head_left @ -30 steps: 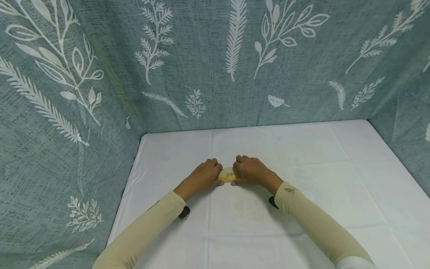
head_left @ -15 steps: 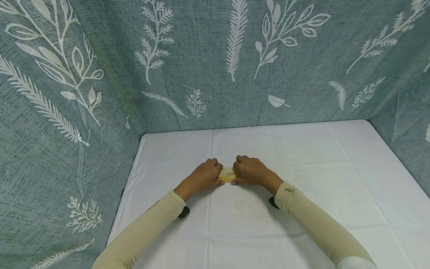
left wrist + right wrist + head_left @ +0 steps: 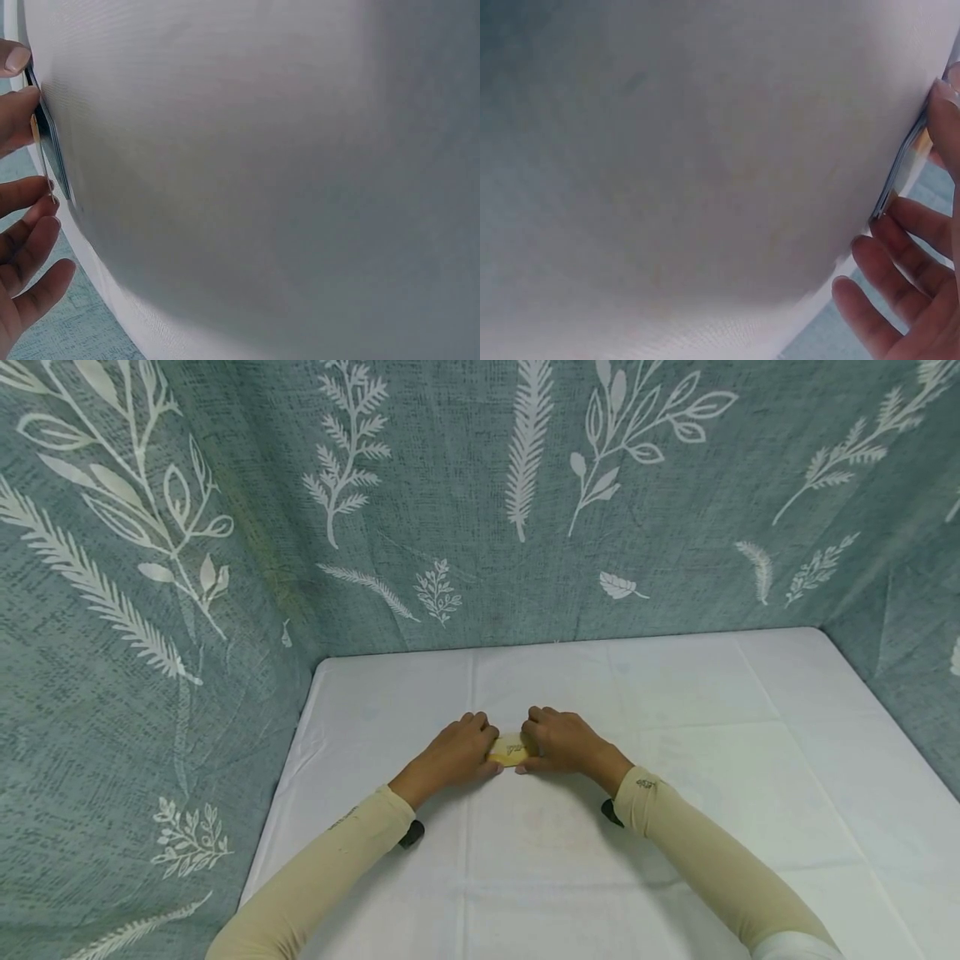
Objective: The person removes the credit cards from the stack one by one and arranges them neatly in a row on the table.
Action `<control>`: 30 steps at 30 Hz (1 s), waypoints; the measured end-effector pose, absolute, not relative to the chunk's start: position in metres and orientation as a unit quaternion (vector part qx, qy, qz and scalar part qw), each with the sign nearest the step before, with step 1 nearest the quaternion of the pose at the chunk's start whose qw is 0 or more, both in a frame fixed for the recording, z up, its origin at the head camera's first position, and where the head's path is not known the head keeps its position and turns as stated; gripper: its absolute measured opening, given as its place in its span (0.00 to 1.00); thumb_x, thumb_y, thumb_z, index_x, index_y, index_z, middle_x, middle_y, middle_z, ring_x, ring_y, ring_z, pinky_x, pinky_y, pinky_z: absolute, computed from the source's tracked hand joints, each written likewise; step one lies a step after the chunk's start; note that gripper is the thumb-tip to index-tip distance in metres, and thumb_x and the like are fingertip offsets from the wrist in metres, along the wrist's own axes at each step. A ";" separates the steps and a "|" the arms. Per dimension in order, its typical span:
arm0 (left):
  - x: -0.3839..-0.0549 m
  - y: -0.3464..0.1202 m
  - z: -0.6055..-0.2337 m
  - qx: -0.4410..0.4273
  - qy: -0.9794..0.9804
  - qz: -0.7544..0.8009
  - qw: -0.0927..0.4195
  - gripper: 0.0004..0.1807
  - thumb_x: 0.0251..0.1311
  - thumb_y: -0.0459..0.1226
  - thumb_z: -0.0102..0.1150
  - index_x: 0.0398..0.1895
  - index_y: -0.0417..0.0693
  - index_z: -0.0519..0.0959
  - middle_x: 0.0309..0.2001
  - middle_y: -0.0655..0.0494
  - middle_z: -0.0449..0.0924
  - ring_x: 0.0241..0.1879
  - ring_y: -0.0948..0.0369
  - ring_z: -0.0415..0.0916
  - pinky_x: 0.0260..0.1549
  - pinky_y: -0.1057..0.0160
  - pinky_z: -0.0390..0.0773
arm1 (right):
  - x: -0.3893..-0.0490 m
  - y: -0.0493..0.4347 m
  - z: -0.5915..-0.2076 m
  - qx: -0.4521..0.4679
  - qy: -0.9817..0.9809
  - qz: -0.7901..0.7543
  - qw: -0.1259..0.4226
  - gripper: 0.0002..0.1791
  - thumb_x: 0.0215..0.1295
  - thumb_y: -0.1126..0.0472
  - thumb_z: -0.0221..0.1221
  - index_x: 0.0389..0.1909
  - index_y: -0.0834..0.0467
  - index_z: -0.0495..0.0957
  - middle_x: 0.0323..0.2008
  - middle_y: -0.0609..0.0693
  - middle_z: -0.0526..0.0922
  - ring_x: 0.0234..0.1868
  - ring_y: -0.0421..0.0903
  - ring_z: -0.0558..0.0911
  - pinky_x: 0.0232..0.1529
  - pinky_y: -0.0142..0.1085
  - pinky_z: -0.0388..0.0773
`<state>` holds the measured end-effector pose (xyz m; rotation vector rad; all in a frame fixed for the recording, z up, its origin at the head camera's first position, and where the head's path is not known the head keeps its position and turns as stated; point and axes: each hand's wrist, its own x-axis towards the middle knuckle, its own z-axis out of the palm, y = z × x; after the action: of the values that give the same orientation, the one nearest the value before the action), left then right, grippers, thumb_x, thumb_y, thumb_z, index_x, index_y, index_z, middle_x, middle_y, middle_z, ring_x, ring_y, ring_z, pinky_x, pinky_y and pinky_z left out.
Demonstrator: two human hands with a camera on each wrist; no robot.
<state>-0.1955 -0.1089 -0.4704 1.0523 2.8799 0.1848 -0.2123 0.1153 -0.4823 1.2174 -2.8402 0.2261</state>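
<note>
Between the two hands, near the middle of the white table, is a small stack of thin, flat, card-like pieces [image 3: 510, 750]. Its top is yellow and cream with dark script. My left hand [image 3: 461, 749] pinches the left end between thumb and fingers, while my right hand [image 3: 562, 741] does the same at the right end. Edge on, the stack [image 3: 54, 150] shows several thin dark layers in the left wrist view, with a paler sheet standing slightly apart. The right wrist view also catches its layered edge [image 3: 904, 161] beside the fingertips. Both ends are partly hidden by the fingers.
A white cloth [image 3: 540, 877] with fold creases covers the table. Behind it and at both sides hangs a grey-green curtain [image 3: 465, 485] with white leaf prints. Dark wrist devices [image 3: 412, 834] sit under the beige sleeves [image 3: 330, 864].
</note>
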 end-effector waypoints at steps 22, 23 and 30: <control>-0.192 -0.110 -0.468 0.348 0.935 0.055 0.026 0.28 0.62 0.51 0.66 0.55 0.38 0.78 0.47 0.46 0.77 0.40 0.55 0.72 0.39 0.57 0.75 | -0.213 0.114 -0.486 0.385 -0.920 0.067 0.019 0.30 0.57 0.35 0.68 0.44 0.58 0.82 0.36 0.47 0.76 0.31 0.40 0.69 0.26 0.32 0.68; -0.192 -0.110 -0.468 0.349 0.935 0.053 0.026 0.29 0.62 0.52 0.66 0.55 0.38 0.78 0.47 0.46 0.77 0.41 0.55 0.72 0.39 0.57 0.75 | -0.214 0.115 -0.485 0.384 -0.921 0.067 0.019 0.30 0.57 0.35 0.68 0.44 0.58 0.82 0.36 0.48 0.76 0.31 0.40 0.69 0.27 0.32 0.68; -0.192 -0.110 -0.468 0.343 0.938 0.046 0.019 0.29 0.61 0.52 0.67 0.55 0.38 0.79 0.46 0.46 0.76 0.41 0.55 0.72 0.39 0.58 0.75 | -0.213 0.115 -0.481 0.375 -0.924 0.070 0.020 0.31 0.56 0.35 0.69 0.45 0.59 0.82 0.37 0.48 0.77 0.32 0.41 0.72 0.28 0.35 0.72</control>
<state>-0.1923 -0.1101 -0.4683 1.0655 2.9122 0.1415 -0.2131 0.1152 -0.4806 1.1631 -2.8671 0.2172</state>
